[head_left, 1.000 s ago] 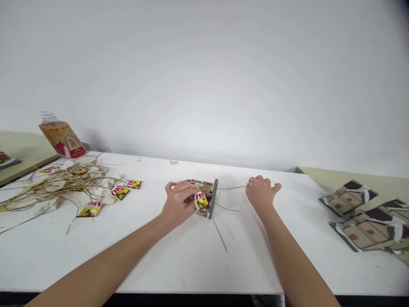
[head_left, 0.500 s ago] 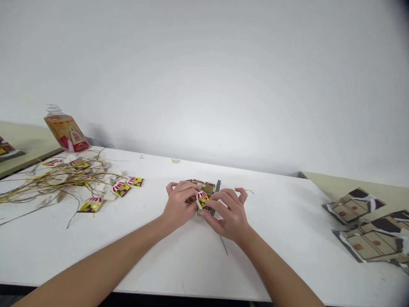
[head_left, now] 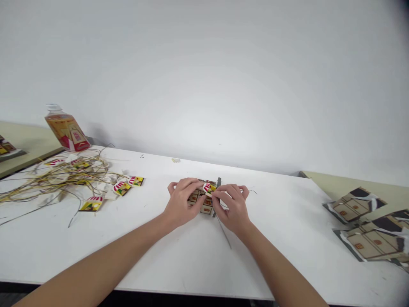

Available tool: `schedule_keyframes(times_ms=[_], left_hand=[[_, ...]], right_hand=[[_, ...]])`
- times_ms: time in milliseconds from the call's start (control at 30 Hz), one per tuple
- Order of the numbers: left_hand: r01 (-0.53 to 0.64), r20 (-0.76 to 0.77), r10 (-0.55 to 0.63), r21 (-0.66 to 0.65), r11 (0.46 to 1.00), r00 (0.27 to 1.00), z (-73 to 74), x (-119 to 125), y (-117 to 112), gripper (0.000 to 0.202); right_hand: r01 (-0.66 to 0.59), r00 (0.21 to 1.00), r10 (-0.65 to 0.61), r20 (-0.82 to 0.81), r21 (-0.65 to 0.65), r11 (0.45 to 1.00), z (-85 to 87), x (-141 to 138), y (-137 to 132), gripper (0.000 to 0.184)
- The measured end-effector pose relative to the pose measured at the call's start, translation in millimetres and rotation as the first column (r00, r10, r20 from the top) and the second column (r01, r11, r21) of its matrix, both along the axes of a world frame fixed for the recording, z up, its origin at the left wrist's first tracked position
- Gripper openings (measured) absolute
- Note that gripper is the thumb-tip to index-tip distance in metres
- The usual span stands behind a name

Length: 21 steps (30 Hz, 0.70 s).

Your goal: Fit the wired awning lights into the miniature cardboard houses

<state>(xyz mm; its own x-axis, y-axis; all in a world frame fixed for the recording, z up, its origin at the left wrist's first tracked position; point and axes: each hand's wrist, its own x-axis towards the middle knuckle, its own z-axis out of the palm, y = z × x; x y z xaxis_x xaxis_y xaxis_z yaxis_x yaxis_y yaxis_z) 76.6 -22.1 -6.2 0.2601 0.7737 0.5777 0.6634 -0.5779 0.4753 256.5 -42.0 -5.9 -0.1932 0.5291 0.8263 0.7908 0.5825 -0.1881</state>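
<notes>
A pale wall (head_left: pixel 204 85) fills the upper half, running out of frame on both sides. The white table (head_left: pixel 153 256) has its near edge partly covered by the forearms. At left, a heap of wired awning pieces (head_left: pixel 80 181) is too tangled to count. At right, grey-roofed model houses (head_left: pixel 373 243) stand close together, the nearest ones cut off by the frame. A tilted-looking bottle (head_left: pixel 67 133) stands behind the heap, its label too small to read. The left hand (head_left: pixel 181 202) is half open, fingers curved over the house (head_left: pixel 207 209) lying mid-table; how firmly it grips cannot be told. The right hand (head_left: pixel 234 209) is nearly closed, thumb and forefinger pinching the right edge of a red-and-white awning piece (head_left: pixel 208 188), which sits over the house; whether they touch is unclear. Fingers hide much of the house's left side and base. A thin dark wire (head_left: pixel 224 234) emerges below the right hand, its upper end hidden.
</notes>
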Motion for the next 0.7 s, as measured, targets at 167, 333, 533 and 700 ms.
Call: schedule_keyframes(times_ms=[167, 333, 533, 700], left_hand=[[0.002, -0.036, -0.003, -0.021, 1.000, 0.999, 1.6, -1.8, 0.4, 0.033], [0.014, -0.059, -0.014, 0.002, 1.000, 0.998, -0.3, -1.5, 1.1, 0.031], [0.038, -0.076, -0.037, 0.013, 0.999, 0.996, 0.9, -1.1, -0.6, 0.033], [0.052, -0.075, -0.051, 0.011, 0.999, 0.996, -1.0, -1.0, -1.2, 0.034]], right_hand=[[0.067, 0.997, -0.072, -0.038, -0.118, 0.991, 0.4, 1.1, 1.1, 0.016], [0.031, 0.993, -0.054, -0.104, -0.210, 0.977, 3.4, 2.5, 0.5, 0.016], [-0.001, 0.990, -0.031, -0.138, -0.231, 0.973, 7.8, 6.2, 2.3, 0.016], [0.019, 0.994, -0.042, -0.102, -0.213, 0.977, 7.5, 6.3, 3.5, 0.015]])
